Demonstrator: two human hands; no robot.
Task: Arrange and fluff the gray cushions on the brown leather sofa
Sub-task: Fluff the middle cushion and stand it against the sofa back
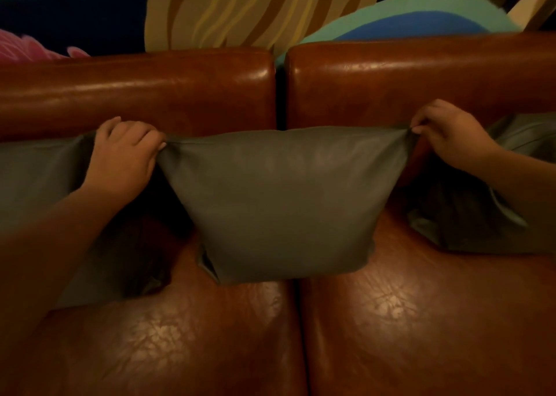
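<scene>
Head view. Left cushion [33, 182] leans on backrest behind left forearm. Left hand [126, 151] pinches top-left corner of middle gray cushion [279, 203]; right hand [445, 130] pinches top-right corner. Cushion upright, centred over seat seam of sofa [421, 76], long axis left-right, hands equally near. Right cushion [469, 215] beside.
</scene>
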